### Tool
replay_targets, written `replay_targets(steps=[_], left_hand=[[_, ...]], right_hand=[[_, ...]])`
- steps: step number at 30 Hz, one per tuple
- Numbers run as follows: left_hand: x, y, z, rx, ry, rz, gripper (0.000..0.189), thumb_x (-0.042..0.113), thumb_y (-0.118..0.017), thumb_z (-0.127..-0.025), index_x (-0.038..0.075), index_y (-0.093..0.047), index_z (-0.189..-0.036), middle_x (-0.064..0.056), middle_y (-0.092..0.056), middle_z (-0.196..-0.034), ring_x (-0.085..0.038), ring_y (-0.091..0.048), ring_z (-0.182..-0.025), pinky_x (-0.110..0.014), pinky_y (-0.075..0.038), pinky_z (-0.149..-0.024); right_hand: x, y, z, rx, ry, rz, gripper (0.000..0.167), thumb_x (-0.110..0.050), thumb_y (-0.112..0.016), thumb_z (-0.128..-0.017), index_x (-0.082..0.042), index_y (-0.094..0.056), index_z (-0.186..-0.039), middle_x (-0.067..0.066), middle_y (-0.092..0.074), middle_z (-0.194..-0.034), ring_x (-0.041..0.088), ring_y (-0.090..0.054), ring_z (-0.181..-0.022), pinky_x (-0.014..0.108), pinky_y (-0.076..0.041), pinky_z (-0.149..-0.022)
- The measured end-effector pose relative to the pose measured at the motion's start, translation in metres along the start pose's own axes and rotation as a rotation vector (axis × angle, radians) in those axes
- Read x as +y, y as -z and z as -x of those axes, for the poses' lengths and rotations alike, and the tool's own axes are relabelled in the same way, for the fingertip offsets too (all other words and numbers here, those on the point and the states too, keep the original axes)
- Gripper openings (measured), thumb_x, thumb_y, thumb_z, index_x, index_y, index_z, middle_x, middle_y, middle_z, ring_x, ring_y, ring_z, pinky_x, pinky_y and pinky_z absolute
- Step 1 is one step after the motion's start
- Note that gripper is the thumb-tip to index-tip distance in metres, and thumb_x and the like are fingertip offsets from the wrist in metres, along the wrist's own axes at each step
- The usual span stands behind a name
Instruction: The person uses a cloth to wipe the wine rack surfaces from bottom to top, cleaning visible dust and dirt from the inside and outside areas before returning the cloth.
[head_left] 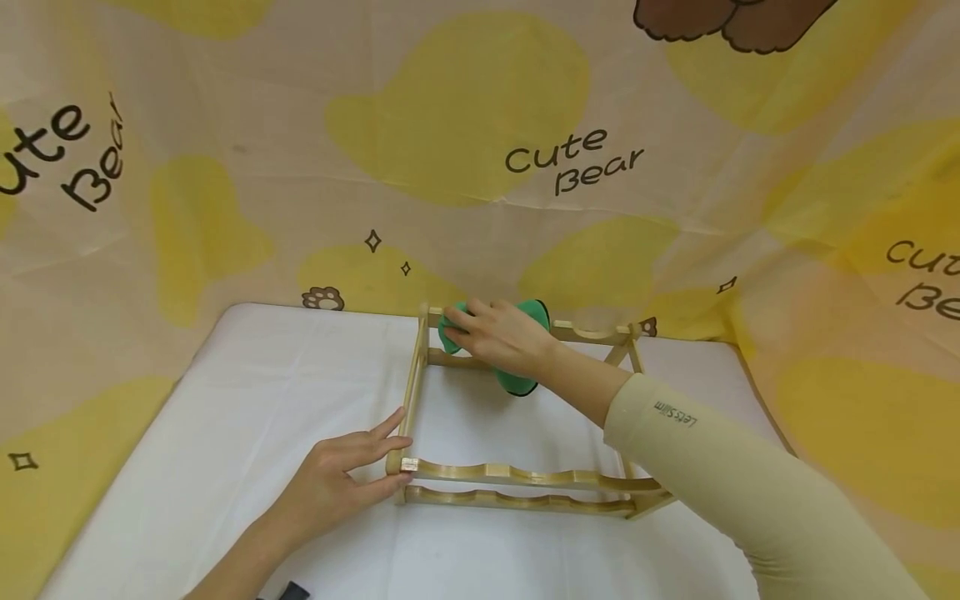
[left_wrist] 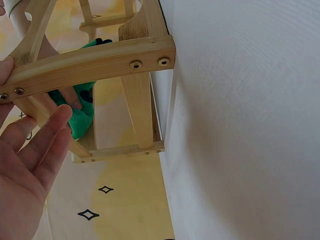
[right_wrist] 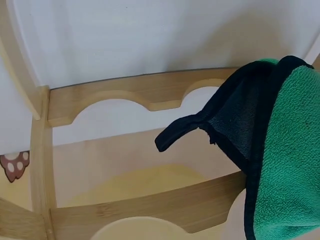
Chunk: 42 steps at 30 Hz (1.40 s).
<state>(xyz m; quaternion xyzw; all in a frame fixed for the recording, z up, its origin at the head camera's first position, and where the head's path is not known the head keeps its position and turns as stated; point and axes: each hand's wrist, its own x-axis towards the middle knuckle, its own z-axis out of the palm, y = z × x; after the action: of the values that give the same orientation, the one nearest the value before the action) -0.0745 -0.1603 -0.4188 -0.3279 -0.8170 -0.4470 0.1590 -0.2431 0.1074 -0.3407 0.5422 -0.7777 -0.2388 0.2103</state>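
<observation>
A light wooden rack (head_left: 532, 477) with scalloped rails stands on the white table. At its near left corner, my left hand (head_left: 337, 471) holds the frame between thumb and fingers; in the left wrist view the other fingers (left_wrist: 55, 140) spread away from the wood. My right hand (head_left: 504, 337) reaches across the rack and grips a green cloth (head_left: 519, 382) with black edging at the far rail. Fingers press the cloth (left_wrist: 82, 120) against the wood in the left wrist view. A black-edged corner and loop of the cloth (right_wrist: 292, 150) hang loose in the right wrist view.
The white tabletop (head_left: 247, 400) extends around the rack. A yellow and cream "Cute Bear" fabric backdrop (head_left: 450, 108) rises behind and beside it. A small black object (head_left: 294, 592) shows at the bottom edge, near the left forearm.
</observation>
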Motion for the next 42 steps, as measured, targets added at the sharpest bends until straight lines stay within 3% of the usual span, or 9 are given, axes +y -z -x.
replay_targets(steps=[5,18,22,26,31,42], left_hand=[[-0.001,-0.001,0.0,-0.001,-0.009,-0.017,0.05,0.005,-0.096,-0.071,0.01,-0.08,-0.117,-0.015,-0.064,-0.14,-0.028,-0.073,-0.112,-0.018,-0.05,-0.103],[-0.001,-0.001,0.001,0.017,-0.036,-0.007,0.051,0.002,-0.095,-0.07,0.01,-0.08,-0.119,-0.016,-0.064,-0.14,-0.031,-0.073,-0.111,-0.017,-0.05,-0.102],[0.0,-0.001,0.001,0.006,-0.007,0.001,0.052,0.002,-0.096,-0.07,0.01,-0.08,-0.118,-0.014,-0.063,-0.141,-0.029,-0.072,-0.113,-0.018,-0.051,-0.102],[0.0,-0.001,0.001,-0.003,0.014,0.003,0.051,0.004,-0.096,-0.07,0.011,-0.08,-0.117,-0.013,-0.063,-0.142,-0.028,-0.071,-0.114,-0.019,-0.051,-0.102],[0.0,-0.002,0.0,0.004,-0.006,0.003,0.051,0.001,-0.095,-0.069,0.01,-0.08,-0.117,-0.016,-0.064,-0.14,-0.03,-0.072,-0.113,-0.018,-0.051,-0.102],[0.001,-0.002,0.0,0.016,-0.036,0.006,0.053,0.0,-0.095,-0.069,0.009,-0.079,-0.119,-0.018,-0.063,-0.14,-0.033,-0.071,-0.113,-0.018,-0.049,-0.103]], right_hand=[[0.002,0.0,0.007,-0.039,0.009,0.0,0.031,-0.017,-0.07,-0.102,-0.014,-0.07,-0.133,0.008,-0.058,-0.139,0.022,-0.057,-0.102,0.022,-0.051,-0.059],[0.018,0.003,0.035,-0.09,0.03,-0.057,0.038,-0.026,-0.076,-0.099,-0.015,-0.071,-0.134,0.008,-0.058,-0.141,0.022,-0.055,-0.1,0.021,-0.052,-0.062],[0.022,0.003,0.043,-0.121,0.038,-0.081,0.043,-0.024,-0.079,-0.096,-0.014,-0.069,-0.137,0.01,-0.058,-0.144,0.023,-0.056,-0.102,0.022,-0.054,-0.066],[0.026,0.003,0.054,-0.128,0.06,-0.051,0.043,-0.017,-0.08,-0.095,-0.014,-0.069,-0.136,0.01,-0.057,-0.14,0.023,-0.055,-0.099,0.023,-0.053,-0.065],[0.031,0.001,0.068,-0.113,0.102,0.019,0.037,-0.006,-0.077,-0.094,-0.013,-0.071,-0.13,0.01,-0.057,-0.129,0.021,-0.051,-0.089,0.022,-0.048,-0.057],[0.039,-0.001,0.092,-0.113,0.11,0.042,0.036,-0.013,-0.08,-0.094,-0.013,-0.071,-0.128,0.011,-0.058,-0.128,0.021,-0.049,-0.083,0.025,-0.046,-0.057]])
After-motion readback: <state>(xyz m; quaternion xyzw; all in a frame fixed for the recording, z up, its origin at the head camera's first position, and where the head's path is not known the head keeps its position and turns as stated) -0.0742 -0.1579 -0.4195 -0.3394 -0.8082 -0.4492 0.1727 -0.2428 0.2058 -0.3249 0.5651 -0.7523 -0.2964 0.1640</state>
